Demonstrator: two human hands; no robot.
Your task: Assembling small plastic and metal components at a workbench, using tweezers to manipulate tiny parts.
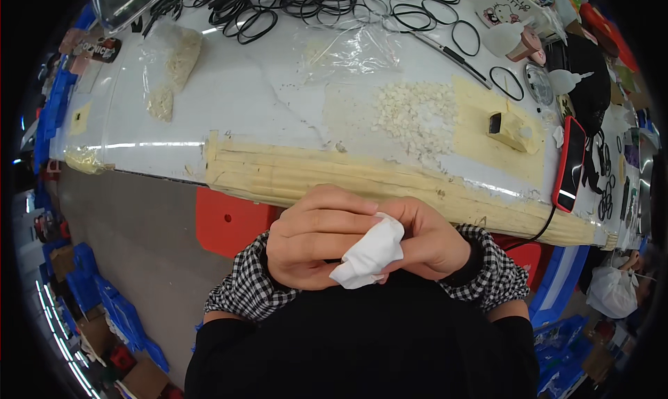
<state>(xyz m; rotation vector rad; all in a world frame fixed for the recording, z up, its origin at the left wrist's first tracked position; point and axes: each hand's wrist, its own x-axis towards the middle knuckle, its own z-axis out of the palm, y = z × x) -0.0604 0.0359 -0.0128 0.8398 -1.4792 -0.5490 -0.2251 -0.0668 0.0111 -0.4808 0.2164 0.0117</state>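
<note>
Head view: we look down on our two hands, drawn together in front of our chest just below the near edge of the white worktable (229, 114). Our left hand (316, 235) is curled closed, its fingers folded over one side of a crumpled white wipe (369, 254). Our right hand (428, 239) is also closed, pinching the other side of the wipe from the right — the two hands touch around it. Checked cuffs show at both wrists.

The wipe sits between the hands, off the table and over our dark lap. Whether anything small is wrapped inside it we cannot tell; the folds hide it.

On the table beyond, a strip of yellowish tape (390, 183) runs along the near edge. Farther back lies a scatter of small pale pieces (414, 114), with a small taped block (513, 131) just to its right. A red-cased phone (569, 164) rests near the right end, its cable dropping over the edge. Many black rubber rings (313, 2) spread across the far side, and a clear bag of pale pieces (172, 68) lies to the left.

As we judge it, the risk here is a slip — the wipe is held over open space, so a loosened pinch would let it fall to the floor, well away from the table. Rubbing hard could also tear the thin sheet.
</note>
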